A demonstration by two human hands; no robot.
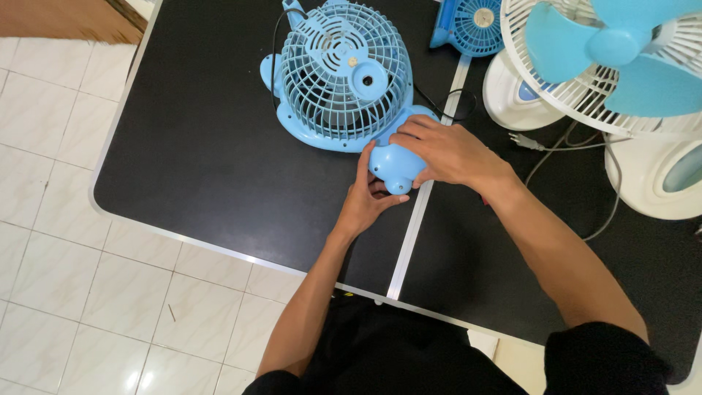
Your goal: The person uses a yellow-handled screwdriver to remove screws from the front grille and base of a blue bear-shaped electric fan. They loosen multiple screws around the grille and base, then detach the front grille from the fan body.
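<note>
1. The left hand cups the blue fan at its base from below, fingers curled against it.
2. The right hand grips that base from above.
3. The fan lies grille-up on the black table.
4. Right of the fan stands a white fan with blue blades.

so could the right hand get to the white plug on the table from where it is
Probably yes. The right hand rests on the blue fan's base, and the white plug lies on the table just beside its wrist, with nothing between them. It would have to let go of the base first.
</note>
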